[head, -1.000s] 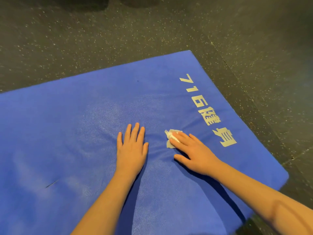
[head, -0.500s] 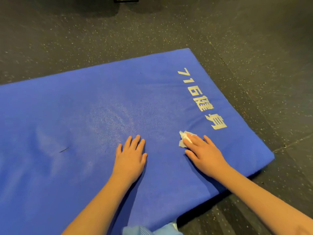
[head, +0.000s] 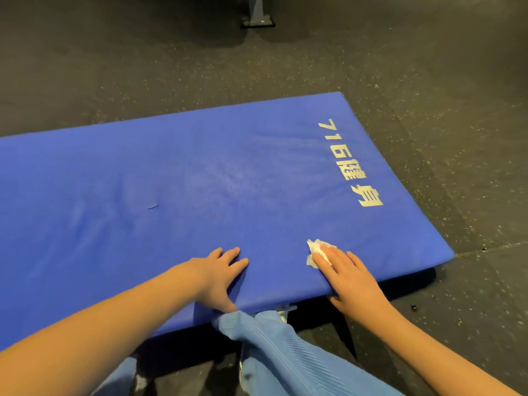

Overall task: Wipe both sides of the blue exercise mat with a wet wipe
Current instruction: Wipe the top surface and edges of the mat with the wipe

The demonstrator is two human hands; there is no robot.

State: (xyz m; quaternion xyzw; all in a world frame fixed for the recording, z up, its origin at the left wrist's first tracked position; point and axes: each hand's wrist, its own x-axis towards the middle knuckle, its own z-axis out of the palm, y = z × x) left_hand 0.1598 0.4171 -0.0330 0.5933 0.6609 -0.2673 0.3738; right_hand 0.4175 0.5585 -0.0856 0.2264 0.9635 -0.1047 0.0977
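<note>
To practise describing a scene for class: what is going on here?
A person is working on a blue mat that lies on a dark speckled floor. The right hand presses a white wipe onto the mat close to its near edge, fingers straight. The left hand rests flat on the mat beside it. The printed side faces up; the underside is hidden.

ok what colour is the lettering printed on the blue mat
Pale cream-white printed lettering on the blue foam exercise mat, clearest in the head view.
</note>
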